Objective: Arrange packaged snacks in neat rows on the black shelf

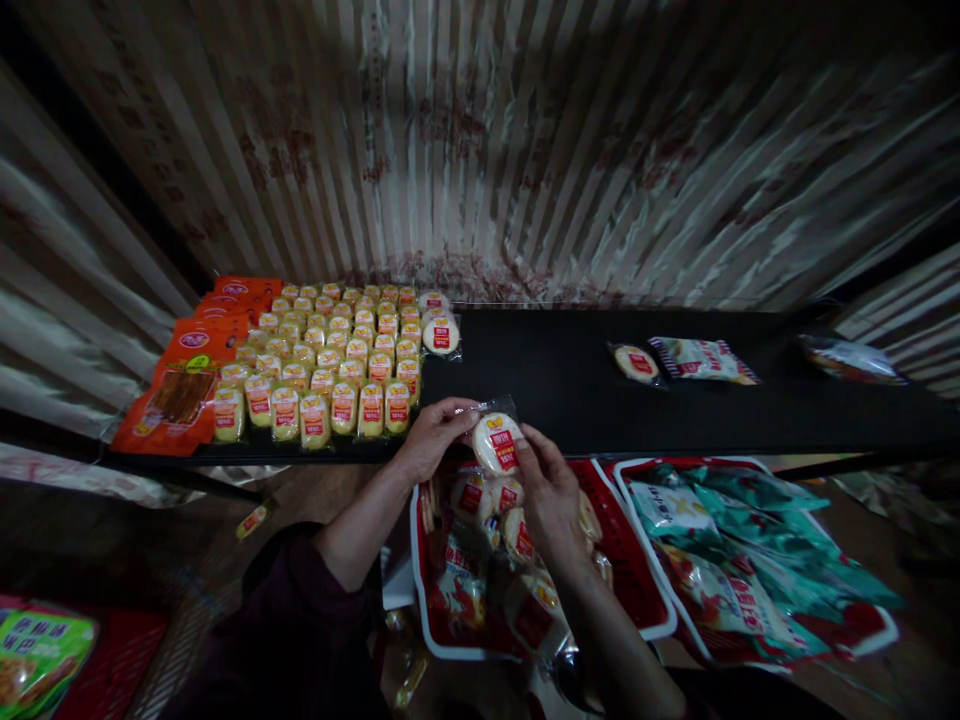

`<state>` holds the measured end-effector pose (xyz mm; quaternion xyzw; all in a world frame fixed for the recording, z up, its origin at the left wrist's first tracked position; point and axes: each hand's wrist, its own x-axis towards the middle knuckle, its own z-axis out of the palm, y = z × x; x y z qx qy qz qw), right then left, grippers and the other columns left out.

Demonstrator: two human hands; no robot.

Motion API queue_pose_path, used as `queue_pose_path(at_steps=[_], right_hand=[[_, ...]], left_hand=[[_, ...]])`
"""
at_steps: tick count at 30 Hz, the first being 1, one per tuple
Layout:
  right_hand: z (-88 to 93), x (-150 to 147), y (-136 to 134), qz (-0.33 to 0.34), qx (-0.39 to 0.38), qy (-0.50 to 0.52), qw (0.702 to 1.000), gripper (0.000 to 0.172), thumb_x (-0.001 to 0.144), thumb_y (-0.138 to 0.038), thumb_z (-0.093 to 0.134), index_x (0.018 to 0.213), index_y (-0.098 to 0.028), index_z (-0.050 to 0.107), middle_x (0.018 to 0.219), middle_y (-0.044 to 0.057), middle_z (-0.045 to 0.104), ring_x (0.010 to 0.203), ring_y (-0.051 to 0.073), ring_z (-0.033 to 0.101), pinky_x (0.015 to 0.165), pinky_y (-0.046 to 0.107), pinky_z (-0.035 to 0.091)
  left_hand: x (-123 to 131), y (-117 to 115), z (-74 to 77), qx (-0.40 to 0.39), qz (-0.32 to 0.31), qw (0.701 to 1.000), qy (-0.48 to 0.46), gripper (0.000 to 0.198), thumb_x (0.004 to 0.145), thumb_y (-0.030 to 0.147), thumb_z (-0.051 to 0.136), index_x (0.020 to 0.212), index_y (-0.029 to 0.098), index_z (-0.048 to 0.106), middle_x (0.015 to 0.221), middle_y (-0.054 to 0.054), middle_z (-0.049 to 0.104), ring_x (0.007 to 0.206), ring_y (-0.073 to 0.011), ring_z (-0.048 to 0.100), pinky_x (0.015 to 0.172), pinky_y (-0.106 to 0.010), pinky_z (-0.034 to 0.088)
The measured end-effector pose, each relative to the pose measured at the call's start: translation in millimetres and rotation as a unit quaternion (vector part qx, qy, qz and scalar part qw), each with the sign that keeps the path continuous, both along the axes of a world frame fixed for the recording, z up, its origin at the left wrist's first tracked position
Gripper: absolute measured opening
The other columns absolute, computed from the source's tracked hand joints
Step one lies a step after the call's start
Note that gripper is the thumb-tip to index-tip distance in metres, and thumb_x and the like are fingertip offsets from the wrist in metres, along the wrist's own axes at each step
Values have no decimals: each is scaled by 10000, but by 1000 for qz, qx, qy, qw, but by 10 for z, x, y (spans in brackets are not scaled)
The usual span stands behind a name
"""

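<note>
Room dim. Pleated, striped sheeting (pixel 480 150) with reddish print hangs beyond the grip and down both sides. A black shelf (pixel 525 385) runs left to right just beyond the grip, its front edge near the left hand (pixel 441 437). Brown floor (pixel 214 575) shows lower left of the grip.

Labels, left to right. Well left and below: a green bag (pixel 43 655) with white Chinese characters, not read with certainty. Far left on the shelf: orange packets (pixel 184 385), pink-purple oval logo. Nearer left: rows of clear-wrapped yellow snacks (pixel 345 370), red labels, writing too small.

At the grip: the left hand's fingers pinch the wrapper of a round white cracker (pixel 495 445) at its left; the right hand (pixel 553 490) is closed on its right edge. The cracker is above a red basket (pixel 426 628), at the shelf's front; yellow emblem, red label, characters illegible.

Right of the grip, on the shelf: one similar cracker (pixel 636 364), then a stripe-ended packet (pixel 703 360), red lettering unreadable. Below right: teal bags (pixel 772 540), white-panelled, script unclear.
</note>
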<state>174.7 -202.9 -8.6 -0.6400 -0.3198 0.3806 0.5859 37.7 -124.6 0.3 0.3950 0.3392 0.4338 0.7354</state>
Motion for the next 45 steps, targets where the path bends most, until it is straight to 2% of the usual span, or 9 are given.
queue_pose_path(at_steps=[5,10,22,27,33,40,42,45], right_hand=[[3,-30,82,23,15,20,999,484,783,-488,622,1165,-191,606,1113,84,688,979,249,650,815,388,544],[-43,-25,198,-7,35,33,999,505,744,-482,671,1158,-199,606,1095,74,688,949,236,647,848,405,521],[-191,113,492,-16,68,40,997,474,746,-464,670,1122,-184,599,1024,70,690,864,200,647,796,368,516],[-155,94,584,-45,72,50,995,500,711,-464,689,1106,-172,595,1001,76,690,813,196,653,759,362,524],[-62,64,666,-56,85,-11,995,501,725,-484,657,1100,-159,592,1010,98,682,862,220,653,791,385,522],[-51,52,735,-90,109,-68,988,456,729,-484,638,1039,-153,593,993,99,670,872,223,645,818,390,516],[-69,38,743,-90,118,-87,985,431,747,-472,623,1037,-155,589,1001,97,664,880,218,641,828,384,510],[-71,-2,734,-75,135,-107,982,386,784,-448,598,1047,-165,584,1022,89,659,903,207,636,844,364,503]], left_hand=[[67,81,-28,22,68,997,35,349,633,407,757,840,139,678,715,4,645,664,-106,551,653,-233,443],[182,139,-56,19,136,989,46,259,659,358,735,805,151,684,748,-4,662,699,-117,572,684,-240,449],[347,210,-95,30,160,986,25,196,677,226,697,859,164,660,816,-20,682,769,-134,619,745,-257,477],[397,231,-118,53,175,982,51,315,717,132,634,1028,171,598,897,-39,680,849,-142,643,825,-288,490],[460,180,-177,141,221,950,168,459,755,126,583,1205,174,504,1114,-102,614,932,-170,621,824,-331,519],[458,83,-188,255,247,890,286,327,792,142,522,1101,206,607,1261,-104,515,1144,-216,528,839,-332,532],[464,62,-172,264,243,883,303,291,803,159,516,1067,201,631,1253,-107,516,1151,-221,523,857,-342,527],[468,40,-143,256,224,894,291,289,831,213,503,1091,184,625,1244,-121,521,1132,-220,538,853,-343,528]])
